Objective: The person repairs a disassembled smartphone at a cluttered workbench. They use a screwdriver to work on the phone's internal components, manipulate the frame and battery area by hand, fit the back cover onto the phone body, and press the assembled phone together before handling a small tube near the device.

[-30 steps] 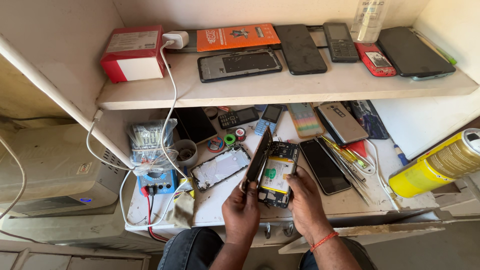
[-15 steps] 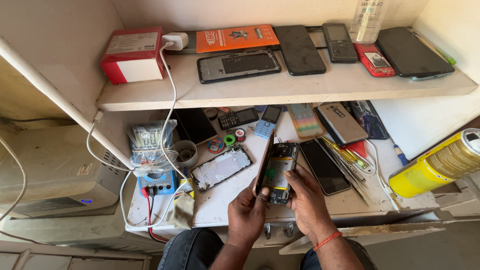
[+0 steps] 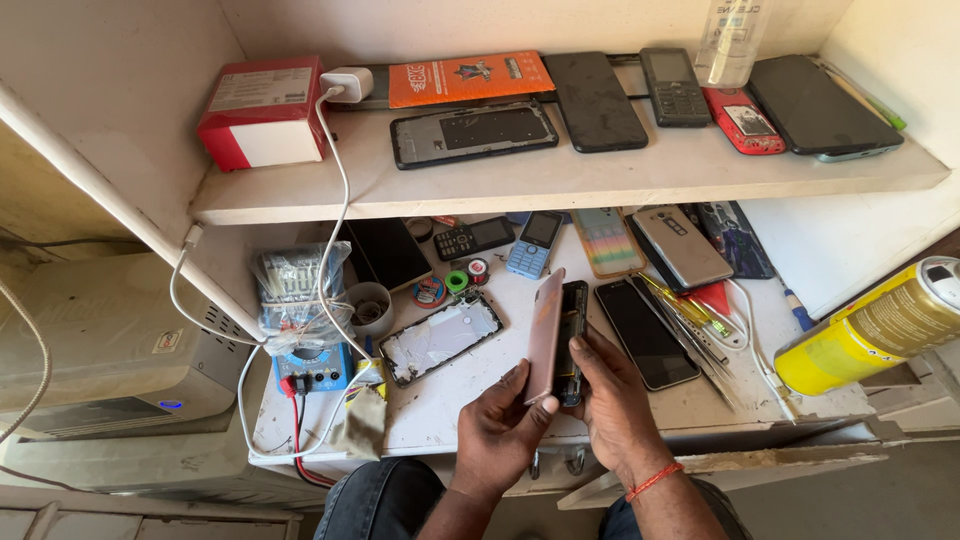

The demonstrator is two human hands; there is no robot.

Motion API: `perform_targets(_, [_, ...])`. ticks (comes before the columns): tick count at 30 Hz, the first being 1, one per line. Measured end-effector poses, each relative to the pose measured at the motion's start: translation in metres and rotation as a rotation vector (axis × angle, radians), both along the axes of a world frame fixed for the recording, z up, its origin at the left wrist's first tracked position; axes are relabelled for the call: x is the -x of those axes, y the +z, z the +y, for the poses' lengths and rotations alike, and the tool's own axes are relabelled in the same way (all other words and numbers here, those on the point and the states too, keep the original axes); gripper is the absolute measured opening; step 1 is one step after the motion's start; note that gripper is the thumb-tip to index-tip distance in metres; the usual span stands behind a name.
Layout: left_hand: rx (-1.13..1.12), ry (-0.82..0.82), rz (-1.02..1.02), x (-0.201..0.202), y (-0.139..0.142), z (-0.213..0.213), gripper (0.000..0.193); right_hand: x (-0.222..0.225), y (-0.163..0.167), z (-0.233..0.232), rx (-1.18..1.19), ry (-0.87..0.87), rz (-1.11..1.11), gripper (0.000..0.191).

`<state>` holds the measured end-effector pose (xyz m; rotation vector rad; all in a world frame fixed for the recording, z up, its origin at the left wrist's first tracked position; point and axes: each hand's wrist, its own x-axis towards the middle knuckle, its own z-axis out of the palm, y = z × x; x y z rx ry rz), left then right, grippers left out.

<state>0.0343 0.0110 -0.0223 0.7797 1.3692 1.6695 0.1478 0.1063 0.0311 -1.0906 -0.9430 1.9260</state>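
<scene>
Pink back cover [image 3: 545, 335] stands on edge over the table [image 3: 470, 395], just beside the open phone [image 3: 573, 340]; left hand [image 3: 505, 430] pinches the cover, right hand [image 3: 610, 400] grips the phone; line up the edges, press gently.

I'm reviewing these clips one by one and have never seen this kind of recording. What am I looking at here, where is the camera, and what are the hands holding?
There is no machine: a person works with two bare hands, filmed by one camera worn on the head and looking down. The left hand holds a pinkish back cover on edge, right against an opened phone body held by the right hand, which wears a red wrist thread. Below them is a white workbench with an empty phone frame, a dark phone, small keypad phones, tweezers, tape rolls and a blue multimeter. The shelf above carries more phones, an orange packet and a red and white box. A yellow spray can lies at right.
</scene>
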Motion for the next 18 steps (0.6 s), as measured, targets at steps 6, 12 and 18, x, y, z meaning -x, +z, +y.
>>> perform_targets(6, [-0.08,-0.023,0.034,0.001,-0.004,0.0,0.064,0.002,0.003,-0.003,-0.032,0.002,0.006,0.05])
perform_targets(12, [0.056,0.089,0.147,0.003,-0.002,0.002,0.042,0.004,0.005,-0.006,-0.025,0.031,0.025,0.054])
perform_targets(18, [0.09,0.098,0.085,0.003,0.006,0.005,0.042,0.002,0.003,-0.01,-0.05,0.09,0.048,0.06])
